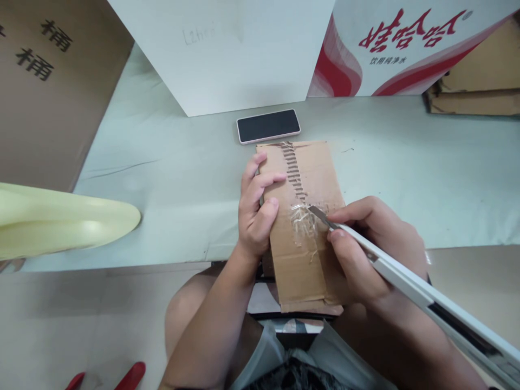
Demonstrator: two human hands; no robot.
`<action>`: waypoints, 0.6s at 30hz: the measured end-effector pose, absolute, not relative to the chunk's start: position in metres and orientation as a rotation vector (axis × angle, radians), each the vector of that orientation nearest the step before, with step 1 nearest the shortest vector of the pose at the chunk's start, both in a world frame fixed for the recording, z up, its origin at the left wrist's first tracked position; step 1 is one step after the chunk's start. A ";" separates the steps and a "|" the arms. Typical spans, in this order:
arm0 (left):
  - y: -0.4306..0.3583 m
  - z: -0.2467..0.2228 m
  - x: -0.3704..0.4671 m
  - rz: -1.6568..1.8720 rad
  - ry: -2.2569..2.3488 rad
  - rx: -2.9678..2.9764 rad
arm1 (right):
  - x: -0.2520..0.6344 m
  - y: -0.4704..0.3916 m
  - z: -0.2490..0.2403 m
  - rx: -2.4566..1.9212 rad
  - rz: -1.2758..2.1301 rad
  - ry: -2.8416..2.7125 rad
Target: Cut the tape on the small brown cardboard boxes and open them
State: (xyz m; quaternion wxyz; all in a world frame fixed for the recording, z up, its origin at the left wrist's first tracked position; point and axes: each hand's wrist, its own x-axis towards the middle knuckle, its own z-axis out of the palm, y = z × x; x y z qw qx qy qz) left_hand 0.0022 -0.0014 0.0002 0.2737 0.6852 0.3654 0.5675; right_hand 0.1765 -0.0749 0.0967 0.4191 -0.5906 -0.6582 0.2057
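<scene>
The cardboard (296,276) is brown, with a torn, ridged strip and crinkled clear tape (299,221); it spans the surface's (182,216) near edge. The left hand's (252,219) slightly spread fingers grip its left side; the right hand's (376,246) pinch a knife (406,284), blade at the tape.

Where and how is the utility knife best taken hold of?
Probably by its long white handle, coming from the right: the handle slants toward the near right, while the exposed blade points away from that side, over the cardboard.
</scene>
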 end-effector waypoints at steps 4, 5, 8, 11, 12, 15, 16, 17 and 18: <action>-0.001 0.000 0.002 1.528 0.989 1.838 | 0.177 -0.074 0.097 -1.465 0.533 -1.656; -0.001 0.000 0.002 1.529 0.987 1.837 | 0.177 -0.074 0.097 -1.461 0.534 -1.654; -0.001 0.001 0.002 1.528 0.979 1.843 | 0.177 -0.073 0.096 -1.452 0.534 -1.651; -0.001 0.000 0.002 1.526 0.982 1.846 | 0.177 -0.073 0.096 -1.447 0.525 -1.654; -0.001 0.000 0.002 1.528 0.982 1.846 | 0.178 -0.073 0.096 -1.449 0.526 -1.656; -0.001 0.000 0.002 1.530 0.976 1.842 | 0.178 -0.074 0.097 -1.461 0.535 -1.661; -0.001 0.000 0.002 1.529 0.975 1.843 | 0.178 -0.074 0.097 -1.464 0.538 -1.659; -0.001 0.000 0.002 1.525 0.975 1.845 | 0.178 -0.074 0.098 -1.466 0.539 -1.657; -0.001 0.000 0.001 1.520 0.976 1.847 | 0.178 -0.074 0.098 -1.467 0.541 -1.655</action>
